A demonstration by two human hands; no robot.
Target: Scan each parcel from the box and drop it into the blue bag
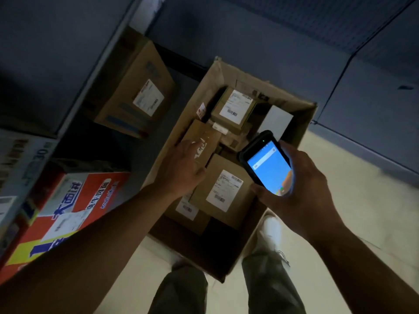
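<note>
An open cardboard box [303, 123] stands on the floor in front of me, holding several brown parcels with white labels. My left hand [181, 168] reaches into it, fingers extended over a brown parcel with tape [205, 138]; whether it touches is unclear. A labelled parcel [223, 189] lies just right of that hand, another [234, 107] toward the far side. My right hand [299, 184] grips a black handheld scanner [268, 164] with a lit blue screen, held above the box's right part. The blue bag is not in view.
A red and white printed carton [74, 207] lies at the left near a shelf edge [27, 168]. Another brown labelled box [138, 98] stands beyond it. Dark blue panels rise behind. My legs and a white shoe [272, 230] are by the box's near side.
</note>
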